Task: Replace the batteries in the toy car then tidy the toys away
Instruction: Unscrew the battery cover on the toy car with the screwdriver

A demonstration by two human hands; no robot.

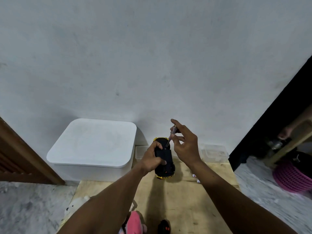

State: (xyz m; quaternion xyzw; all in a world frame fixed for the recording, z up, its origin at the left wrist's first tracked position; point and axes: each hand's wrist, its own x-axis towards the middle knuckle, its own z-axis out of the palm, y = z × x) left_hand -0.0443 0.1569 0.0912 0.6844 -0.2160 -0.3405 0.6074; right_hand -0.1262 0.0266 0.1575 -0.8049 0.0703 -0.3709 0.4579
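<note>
The toy car [166, 169] is lying overturned, black with glossy yellow ends; the left hand [150, 160] is gripping it, the right hand [185, 146] pinching a thin screwdriver [170, 137].

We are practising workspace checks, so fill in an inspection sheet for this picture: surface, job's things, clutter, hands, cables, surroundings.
Surface: wooden board, scuffed, lying on a marbled floor.
Job's things: toy car upside down, black underside up; screwdriver with its tip at the car's underside; white box, lid on, left of the car.
Clutter: pink soft toy, white soft toy and a black remote-like item at the near edge; clear container by the wall.
Hands: left hand grips the car; right hand pinches the screwdriver.
Cables: nothing seen.
Surroundings: white wall behind; wooden door at left; pink basket at right.
</note>
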